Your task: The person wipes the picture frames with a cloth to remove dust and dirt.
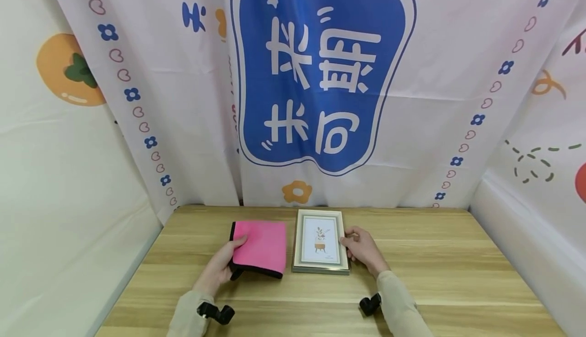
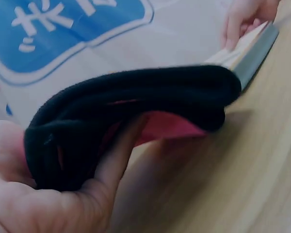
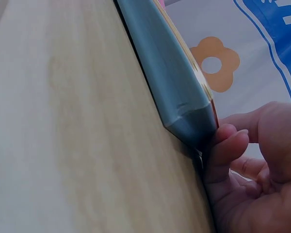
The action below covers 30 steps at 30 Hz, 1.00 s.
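A folded pink cloth with black edging [image 1: 263, 248] is in my left hand [image 1: 220, 264]. The thumb lies on top of it and the other fingers are underneath. In the left wrist view the cloth's thick black folded edges [image 2: 136, 97] show above the wooden table. Just to its right, a picture frame [image 1: 298, 240] lies face up, its print showing a potted plant. My right hand [image 1: 363, 249] holds the frame's right edge, thumb over the border and fingers against the side. The right wrist view shows the frame's grey-blue side [image 3: 160, 63] and my curled fingers [image 3: 228, 150] at its corner.
The wooden table [image 1: 426, 286] carries the frame. Behind it hangs a white curtain [image 1: 439, 123] with a blue printed sign and flowers, and white printed sheets close in both sides. A small black camera sits on each wrist.
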### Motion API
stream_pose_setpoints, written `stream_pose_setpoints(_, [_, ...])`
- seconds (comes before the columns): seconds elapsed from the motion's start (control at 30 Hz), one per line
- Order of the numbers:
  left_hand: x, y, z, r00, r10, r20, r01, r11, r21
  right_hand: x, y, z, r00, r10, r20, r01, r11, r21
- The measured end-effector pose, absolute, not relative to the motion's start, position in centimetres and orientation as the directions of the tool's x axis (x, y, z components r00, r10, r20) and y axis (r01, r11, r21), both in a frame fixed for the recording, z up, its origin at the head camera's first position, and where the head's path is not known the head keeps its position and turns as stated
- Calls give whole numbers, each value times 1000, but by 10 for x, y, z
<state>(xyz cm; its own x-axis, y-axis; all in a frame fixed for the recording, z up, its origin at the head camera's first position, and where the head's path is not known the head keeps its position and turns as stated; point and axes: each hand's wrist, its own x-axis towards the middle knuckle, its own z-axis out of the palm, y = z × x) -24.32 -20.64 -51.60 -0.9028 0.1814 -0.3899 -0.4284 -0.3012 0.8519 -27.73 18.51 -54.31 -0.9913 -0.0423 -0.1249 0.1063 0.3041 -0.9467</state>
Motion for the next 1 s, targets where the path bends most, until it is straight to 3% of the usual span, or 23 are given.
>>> stream_pose_setpoints(0.13, [-241,-212,-528,-924,126,-362,-382,-221,897,-277,185,-544,-991,-37,-130,112,305,-946])
stream_pose_setpoints(0.3, [-237,-212,-524,-960,63,-274,-270,71,960,-277,185,-545,-991,-19,-133,120,313,-942])
stream_pose_setpoints(0.43, [-240,-208,-517,-978,23,-206,-187,330,925,-277,185,-543,-991,-19,-131,119,305,-945])
stream_pose_setpoints(0.57, [-246,-201,-513,-984,21,-178,-149,459,876,-278,186,-542,-992,-23,-125,112,303,-946])
stream_pose_setpoints(0.8, [-248,-192,-511,-990,-39,-138,-117,777,618,-272,191,-543,-991,-2,-136,128,319,-939])
stream_pose_setpoints(1.0, [-241,-189,-495,-987,-142,-80,-162,895,416,-271,189,-541,-992,-27,-125,109,338,-935])
